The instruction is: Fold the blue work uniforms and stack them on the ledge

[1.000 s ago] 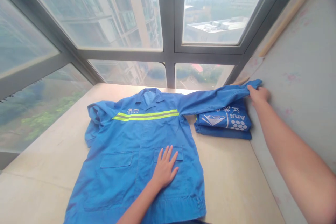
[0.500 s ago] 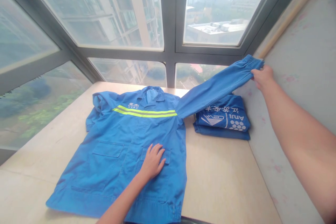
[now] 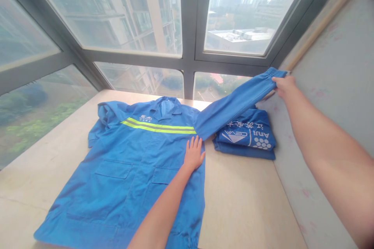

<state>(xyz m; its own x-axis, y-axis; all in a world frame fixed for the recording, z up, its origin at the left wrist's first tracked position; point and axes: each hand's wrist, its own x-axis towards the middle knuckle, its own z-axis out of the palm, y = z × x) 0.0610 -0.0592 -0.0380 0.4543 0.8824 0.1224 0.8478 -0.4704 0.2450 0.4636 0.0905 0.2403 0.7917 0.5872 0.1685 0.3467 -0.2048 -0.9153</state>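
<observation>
A blue jacket (image 3: 137, 155) with a yellow-and-grey reflective stripe lies front up, its collar toward the window. My left hand (image 3: 194, 153) rests flat on its right side, just below the stripe's end, fingers spread. At the upper right, my right hand (image 3: 284, 85) grips the cuff of the jacket's right-side sleeve (image 3: 233, 103), which is raised and stretched out diagonally. The other sleeve (image 3: 109, 114) is bent at the jacket's left. Partly under the raised sleeve sits a folded blue garment (image 3: 248, 134) with white printing.
The jacket lies on a pale wooden surface (image 3: 239, 198). Grey window frames (image 3: 189, 27) stand behind it, with buildings outside. A patterned wall (image 3: 336, 70) with a wooden strip borders the right side.
My left hand has slid up and to the right, from the pocket flap to near the stripe's end. My right hand still holds the cuff, slightly lower and further left.
</observation>
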